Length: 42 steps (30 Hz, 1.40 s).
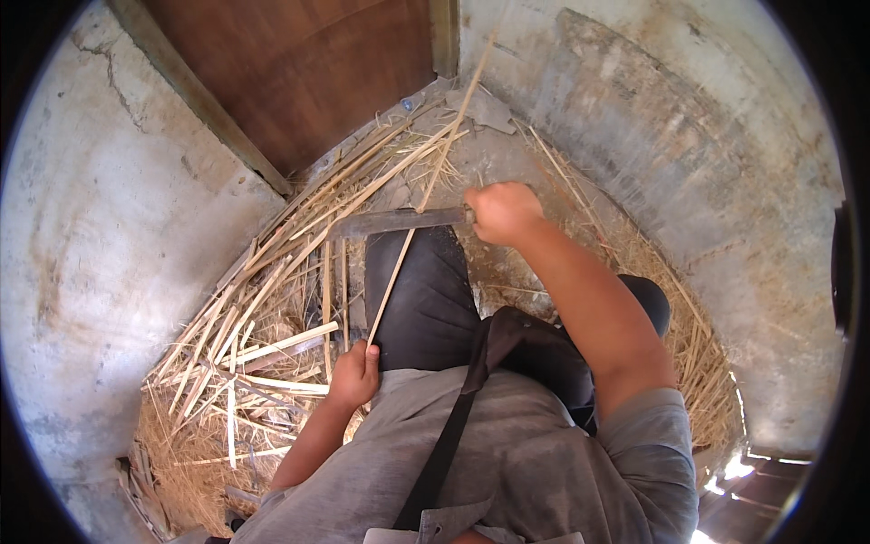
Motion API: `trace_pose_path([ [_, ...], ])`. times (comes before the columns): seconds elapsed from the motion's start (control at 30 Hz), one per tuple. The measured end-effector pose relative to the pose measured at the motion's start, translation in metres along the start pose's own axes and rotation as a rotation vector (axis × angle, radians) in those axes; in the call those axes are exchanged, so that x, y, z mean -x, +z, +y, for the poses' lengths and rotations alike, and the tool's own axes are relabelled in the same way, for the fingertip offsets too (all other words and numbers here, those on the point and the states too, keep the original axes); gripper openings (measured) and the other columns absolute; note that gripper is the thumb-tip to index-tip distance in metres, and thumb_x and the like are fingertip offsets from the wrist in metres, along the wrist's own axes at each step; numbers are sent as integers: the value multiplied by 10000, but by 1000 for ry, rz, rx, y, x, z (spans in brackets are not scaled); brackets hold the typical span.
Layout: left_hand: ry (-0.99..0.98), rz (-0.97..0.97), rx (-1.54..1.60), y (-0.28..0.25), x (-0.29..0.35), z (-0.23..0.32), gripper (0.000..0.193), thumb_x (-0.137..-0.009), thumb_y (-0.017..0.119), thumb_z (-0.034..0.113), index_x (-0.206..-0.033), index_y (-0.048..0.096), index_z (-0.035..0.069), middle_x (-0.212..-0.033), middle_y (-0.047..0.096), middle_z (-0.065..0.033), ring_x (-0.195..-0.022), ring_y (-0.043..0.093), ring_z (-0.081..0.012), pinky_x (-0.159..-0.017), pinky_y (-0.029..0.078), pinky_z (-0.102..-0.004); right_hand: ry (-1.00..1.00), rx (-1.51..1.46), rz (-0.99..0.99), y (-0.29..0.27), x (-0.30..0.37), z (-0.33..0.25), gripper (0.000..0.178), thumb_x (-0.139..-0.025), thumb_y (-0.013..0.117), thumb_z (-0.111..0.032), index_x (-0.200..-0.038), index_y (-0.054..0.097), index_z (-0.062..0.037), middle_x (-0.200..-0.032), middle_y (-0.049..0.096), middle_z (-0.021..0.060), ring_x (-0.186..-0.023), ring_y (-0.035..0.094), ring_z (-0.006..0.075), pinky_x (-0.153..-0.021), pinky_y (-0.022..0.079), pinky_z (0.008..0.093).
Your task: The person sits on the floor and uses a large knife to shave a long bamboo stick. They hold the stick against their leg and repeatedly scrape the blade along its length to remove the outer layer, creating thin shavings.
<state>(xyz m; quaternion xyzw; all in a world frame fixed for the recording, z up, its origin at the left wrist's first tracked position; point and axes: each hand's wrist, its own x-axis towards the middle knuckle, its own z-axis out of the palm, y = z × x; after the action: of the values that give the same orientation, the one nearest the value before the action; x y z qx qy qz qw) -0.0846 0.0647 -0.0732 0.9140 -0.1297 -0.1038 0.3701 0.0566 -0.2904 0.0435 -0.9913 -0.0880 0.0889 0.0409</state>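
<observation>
My left hand (355, 374) is closed round the near end of a long, thin bamboo strip (395, 276), beside my left thigh. From there the strip slants up and to the right, over my dark-trousered leg (417, 304) and toward the far corner. A broad-bladed machete (390, 222) lies across the strip near my knee, its dull grey blade pointing left. My right hand (506, 214) is wrapped round its handle, which is mostly hidden by the fingers. The blade hides the strip where they cross, so I cannot tell if it cuts in.
Many split bamboo strips (272, 263) lie piled on the left, with fine shavings (195, 494) below them. More shavings (693, 376) line the right wall (689, 163). A brown door (299, 82) stands beyond the pile. A black strap (439, 453) crosses my grey shirt.
</observation>
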Motion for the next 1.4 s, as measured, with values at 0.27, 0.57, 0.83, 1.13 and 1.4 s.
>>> trace_pose_path([
  [0.27,-34,-50,-14,-6,-2,4,442,-1084,443,382,-892,517,-9,-742,599,-318,-778,590,-560,-659,453,-580,-133,-501,85,63,8,13,325,-822,702,-239,-1103,720,-76,-1046,715,226,-989,696,409,-861,554,501],
  [0.57,-12,-37,-19,-6,6,-2,471,-1095,427,401,-873,507,-7,-705,573,-281,-706,592,-513,-622,449,-507,-108,83,-50,13,17,-24,254,-850,645,-194,-1094,700,-151,-980,748,155,-978,730,331,-827,574,479],
  [0.83,-13,7,-2,-1,8,-6,426,-1082,463,355,-862,507,-7,-714,591,-313,-742,588,-556,-628,454,-561,-46,-109,80,21,-1,-3,317,-835,716,-258,-1085,689,-64,-979,735,191,-945,711,395,-828,569,483],
  [1.13,-28,-33,-4,-11,4,1,431,-1081,467,367,-880,523,-10,-727,597,-316,-753,589,-560,-634,452,-568,-148,-297,-36,33,17,-20,334,-815,713,-232,-1113,718,-83,-1020,740,179,-1009,702,387,-883,554,481],
  [1.4,-14,-58,13,-3,10,-8,402,-1083,453,343,-906,531,-10,-743,608,-317,-761,591,-563,-642,456,-570,-66,98,125,10,13,18,211,-853,659,-169,-1054,708,-132,-1001,756,136,-956,736,324,-806,574,477],
])
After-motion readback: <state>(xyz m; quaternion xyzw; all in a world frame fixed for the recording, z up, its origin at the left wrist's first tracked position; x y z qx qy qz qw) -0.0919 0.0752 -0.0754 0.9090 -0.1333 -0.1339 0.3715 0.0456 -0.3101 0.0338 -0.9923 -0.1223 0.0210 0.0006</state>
